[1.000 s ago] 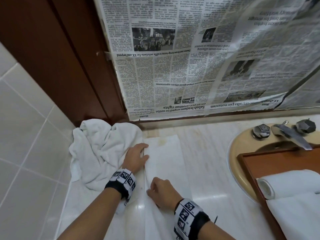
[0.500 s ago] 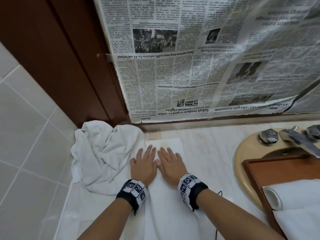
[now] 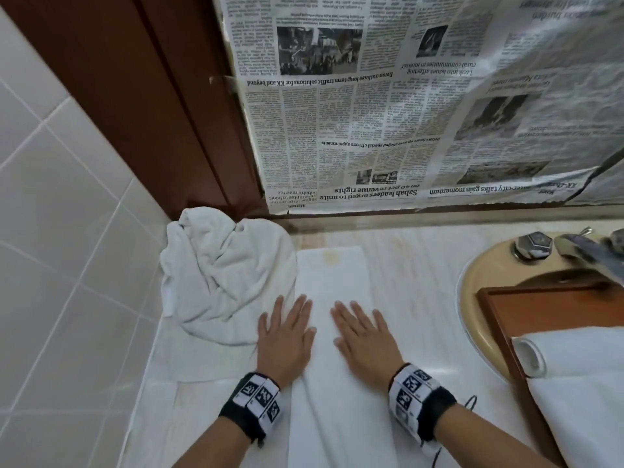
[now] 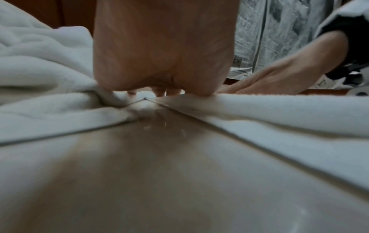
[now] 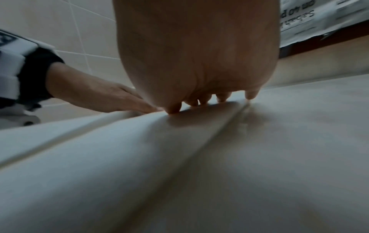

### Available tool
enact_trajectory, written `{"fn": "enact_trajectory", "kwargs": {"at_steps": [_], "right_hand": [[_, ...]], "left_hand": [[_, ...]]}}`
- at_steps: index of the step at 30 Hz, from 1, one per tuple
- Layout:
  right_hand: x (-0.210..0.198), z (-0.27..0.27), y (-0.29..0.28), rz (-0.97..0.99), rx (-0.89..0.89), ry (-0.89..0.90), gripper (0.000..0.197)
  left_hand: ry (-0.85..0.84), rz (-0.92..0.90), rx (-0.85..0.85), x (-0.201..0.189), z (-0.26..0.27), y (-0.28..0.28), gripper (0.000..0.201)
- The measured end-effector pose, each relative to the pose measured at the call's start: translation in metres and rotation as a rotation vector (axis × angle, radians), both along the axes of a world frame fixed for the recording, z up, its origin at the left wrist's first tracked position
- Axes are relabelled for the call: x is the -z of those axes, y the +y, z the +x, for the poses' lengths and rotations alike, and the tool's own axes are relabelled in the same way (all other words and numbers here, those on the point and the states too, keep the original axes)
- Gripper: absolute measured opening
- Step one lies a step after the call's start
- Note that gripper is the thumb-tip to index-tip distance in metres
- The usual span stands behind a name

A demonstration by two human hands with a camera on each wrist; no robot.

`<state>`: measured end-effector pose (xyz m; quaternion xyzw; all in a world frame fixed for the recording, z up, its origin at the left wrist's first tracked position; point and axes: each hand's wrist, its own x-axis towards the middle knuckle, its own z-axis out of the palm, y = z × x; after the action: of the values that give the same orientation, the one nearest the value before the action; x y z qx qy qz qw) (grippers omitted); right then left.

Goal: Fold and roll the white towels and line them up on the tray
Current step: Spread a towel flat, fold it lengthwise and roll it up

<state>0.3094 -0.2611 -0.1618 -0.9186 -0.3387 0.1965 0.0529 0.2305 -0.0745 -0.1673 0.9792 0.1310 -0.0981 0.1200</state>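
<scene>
Head view: both hands lie flat, fingers straight, gripping nothing; left hand and right hand press the folded towel on the worktop, beside a crumpled towel.

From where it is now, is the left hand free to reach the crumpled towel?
Probably yes. The left hand lies flat on the folded towel, holding nothing, and the crumpled towel sits right beside its fingers with nothing between them.

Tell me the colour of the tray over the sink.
Reddish-brown wood: the tray shows best in the head view, with a rolled white towel lying on it.
</scene>
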Motion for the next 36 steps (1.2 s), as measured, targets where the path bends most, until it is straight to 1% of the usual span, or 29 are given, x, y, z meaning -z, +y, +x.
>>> {"fn": "enact_trajectory", "kwargs": {"at_steps": [1,2,3,5,7,9,11,13,15,17,18,19,21,23,26,28,30,32,36], "right_hand": [[0.002,0.004,-0.007,-0.005,-0.012,-0.042,0.070],[0.004,0.008,-0.013,-0.014,-0.014,-0.041,0.074],[0.003,0.011,-0.019,-0.019,0.015,-0.014,0.077],[0.001,0.009,-0.027,-0.020,0.091,-0.015,0.081],[-0.004,-0.013,-0.026,0.017,0.115,-0.022,0.080],[-0.003,-0.046,-0.024,0.078,0.055,-0.008,0.072],[0.006,-0.071,-0.023,0.084,-0.006,-0.019,0.062],[0.014,-0.080,-0.026,0.059,0.001,-0.021,0.059],[0.015,-0.075,-0.032,0.051,0.032,-0.014,0.063],[0.013,-0.064,-0.039,0.056,0.050,-0.040,0.077],[0.012,-0.060,-0.042,0.059,0.068,-0.040,0.083],[0.009,-0.059,-0.044,0.056,0.087,-0.039,0.085],[0.003,-0.069,-0.046,0.071,0.117,-0.038,0.079],[-0.001,-0.089,-0.047,0.110,0.110,-0.052,0.074],[0.001,-0.117,-0.051,0.086,0.105,-0.012,0.074],[0.006,-0.123,-0.058,0.059,0.119,0.007,0.072],[0.009,-0.119,-0.064,0.055,0.121,0.009,0.076],[0.010,-0.111,-0.065,0.034,0.101,0.000,0.086],[0.007,-0.086,-0.062,0.012,0.087,-0.005,0.101]], "left_hand": [[0.000,0.007,-0.017,-0.001,-0.002,0.000,0.062],[0.018,0.001,-0.037,-0.002,-0.006,0.001,0.068],[0.025,-0.004,-0.059,-0.003,-0.010,0.000,0.073],[0.039,-0.029,-0.086,-0.007,-0.021,-0.008,0.078],[0.035,-0.046,-0.069,-0.011,-0.035,-0.020,0.077],[0.032,-0.072,-0.050,-0.011,-0.049,-0.033,0.077],[0.074,-0.086,-0.050,-0.007,-0.060,-0.042,0.078],[0.065,-0.087,-0.078,-0.005,-0.068,-0.043,0.072],[0.056,-0.086,-0.112,-0.003,-0.076,-0.039,0.071],[0.047,-0.101,-0.142,-0.005,-0.084,-0.035,0.071],[0.036,-0.115,-0.152,-0.005,-0.088,-0.034,0.067],[0.025,-0.136,-0.159,-0.007,-0.091,-0.034,0.061],[0.009,-0.185,-0.157,-0.012,-0.100,-0.038,0.056],[0.004,-0.211,-0.126,-0.015,-0.109,-0.045,0.058],[0.034,-0.199,-0.093,-0.014,-0.116,-0.054,0.061],[0.054,-0.173,-0.094,-0.011,-0.116,-0.057,0.061],[0.047,-0.150,-0.109,-0.010,-0.117,-0.055,0.062],[0.034,-0.145,-0.119,-0.010,-0.118,-0.053,0.062],[0.051,-0.172,-0.168,-0.011,-0.103,-0.054,0.061]]}}
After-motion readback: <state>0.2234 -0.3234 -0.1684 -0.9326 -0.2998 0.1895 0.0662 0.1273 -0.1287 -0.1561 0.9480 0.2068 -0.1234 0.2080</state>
